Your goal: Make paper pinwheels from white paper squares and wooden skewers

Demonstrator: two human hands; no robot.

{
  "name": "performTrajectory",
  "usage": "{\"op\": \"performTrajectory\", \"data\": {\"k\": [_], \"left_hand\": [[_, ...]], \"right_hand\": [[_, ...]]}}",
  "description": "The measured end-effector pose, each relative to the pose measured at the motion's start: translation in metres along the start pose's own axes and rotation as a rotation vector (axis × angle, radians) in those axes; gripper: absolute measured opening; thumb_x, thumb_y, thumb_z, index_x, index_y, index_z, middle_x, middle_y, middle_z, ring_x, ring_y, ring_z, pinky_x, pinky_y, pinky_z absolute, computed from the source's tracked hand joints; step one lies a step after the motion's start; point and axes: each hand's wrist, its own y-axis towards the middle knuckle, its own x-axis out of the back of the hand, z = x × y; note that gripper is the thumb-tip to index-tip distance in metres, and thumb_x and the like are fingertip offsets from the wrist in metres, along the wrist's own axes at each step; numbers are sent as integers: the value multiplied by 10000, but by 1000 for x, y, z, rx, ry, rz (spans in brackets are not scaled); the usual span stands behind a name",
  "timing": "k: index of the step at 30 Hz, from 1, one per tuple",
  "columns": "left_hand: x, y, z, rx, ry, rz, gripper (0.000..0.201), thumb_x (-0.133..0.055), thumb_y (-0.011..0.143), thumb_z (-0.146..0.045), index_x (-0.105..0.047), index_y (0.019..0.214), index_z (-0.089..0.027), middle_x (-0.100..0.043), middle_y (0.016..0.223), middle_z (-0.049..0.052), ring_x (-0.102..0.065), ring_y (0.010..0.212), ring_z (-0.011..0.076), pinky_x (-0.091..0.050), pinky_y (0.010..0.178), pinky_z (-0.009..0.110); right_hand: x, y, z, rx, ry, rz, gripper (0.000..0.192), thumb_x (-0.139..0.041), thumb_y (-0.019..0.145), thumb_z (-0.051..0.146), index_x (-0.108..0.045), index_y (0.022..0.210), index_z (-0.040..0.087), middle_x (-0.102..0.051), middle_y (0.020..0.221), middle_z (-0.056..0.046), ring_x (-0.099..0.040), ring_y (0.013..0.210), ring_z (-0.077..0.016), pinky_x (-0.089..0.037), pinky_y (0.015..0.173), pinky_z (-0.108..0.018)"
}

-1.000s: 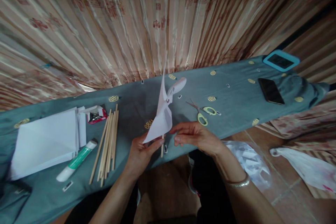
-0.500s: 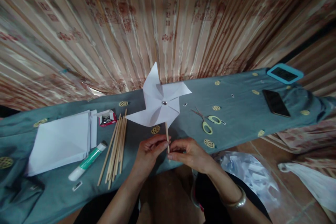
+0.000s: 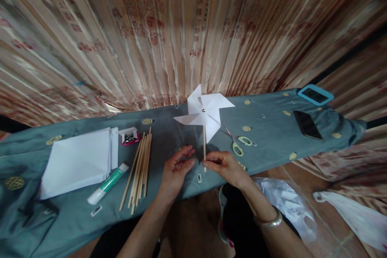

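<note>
Overhead, a striped curtain (image 3: 169,28) with reddish printed motifs fills the background behind the desk (image 3: 272,145), which wears a grey-blue cloth dotted with yellow woven rounds.

Largest on the desk: a stack of white paper sheets (image 3: 78,161) at the left. Beside its lower right edge lies a glue stick (image 3: 108,184), white body with green label, tilted. Just right of that, a bundle of wooden sticks (image 3: 139,167) lies fanned lengthwise toward the near edge. A small red box of pins (image 3: 129,136) sits between the paper's top corner and the stick tips.

Centre: a white paper pinwheel (image 3: 204,112), 4 vanes, metal pin at the hub, held upright on a thin wooden stick (image 3: 204,145) above the cloth. The right hand (image 3: 225,165) pinches the stick's lower end between thumb and fingertips, clamped on it. The left hand (image 3: 177,167) hovers just beside, fingers apart and loosely curled, not touching the stick; gap visible between them.

Right of the pinwheel, scissors (image 3: 237,143) with pale yellow-green handles lie on the cloth. Farther right, a dark phone (image 3: 306,125) lies flat, and a device in a blue case (image 3: 315,95) rests at the far corner.

Right wrist carries a metal bangle (image 3: 269,222). Clear plastic bags (image 3: 287,205) lie on the tiled floor below the desk edge.
</note>
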Motion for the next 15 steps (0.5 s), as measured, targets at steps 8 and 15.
{"op": "performTrajectory", "data": {"k": [8,15], "left_hand": [[3,-2,2,-46,53,2,356,-763,645,-318,-760,983,-207,-770,1008,68,-670,958,211,-511,787,299],[4,-4,2,-68,79,30,351,-746,647,-315,-762,980,-205,-771,987,73,-670,950,224,-492,810,317]], "right_hand": [[59,10,8,-21,-277,-151,330,-613,778,502,-649,674,190,-608,607,11,-514,563,-125,-397,562,-250],[156,16,-5,-158,-668,-331,217,-643,760,380,-705,660,197,-650,546,8,-573,518,-136,-370,507,-237]]}}
